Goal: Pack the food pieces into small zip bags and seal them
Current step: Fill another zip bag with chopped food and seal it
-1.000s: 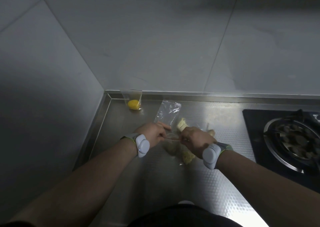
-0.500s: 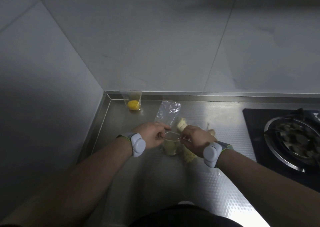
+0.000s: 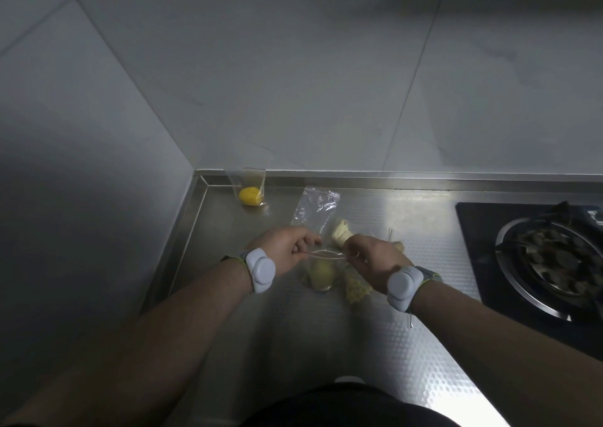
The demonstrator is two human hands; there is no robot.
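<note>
A small clear zip bag [image 3: 321, 271] with a pale yellowish food piece inside hangs between my hands over the steel counter [image 3: 293, 322]. My left hand [image 3: 287, 252] pinches the left end of its mouth, and my right hand [image 3: 370, 258] pinches the right end. The mouth is a narrow slit, nearly flat. A pale food piece [image 3: 341, 230] lies just beyond my right hand. A yellow-white knobbly piece [image 3: 355, 288] lies under my right wrist. An empty clear bag [image 3: 315, 208] lies flat further back.
A small bag with a yellow piece [image 3: 249, 194] leans against the wall at the back left corner. A gas hob with its burner [image 3: 551, 260] fills the right side. Tiled walls close in at the back and left.
The bag's mouth, a round opening half a second ago, has been drawn out into a narrow slit as my hands moved apart. The bag stays at the same spot.
</note>
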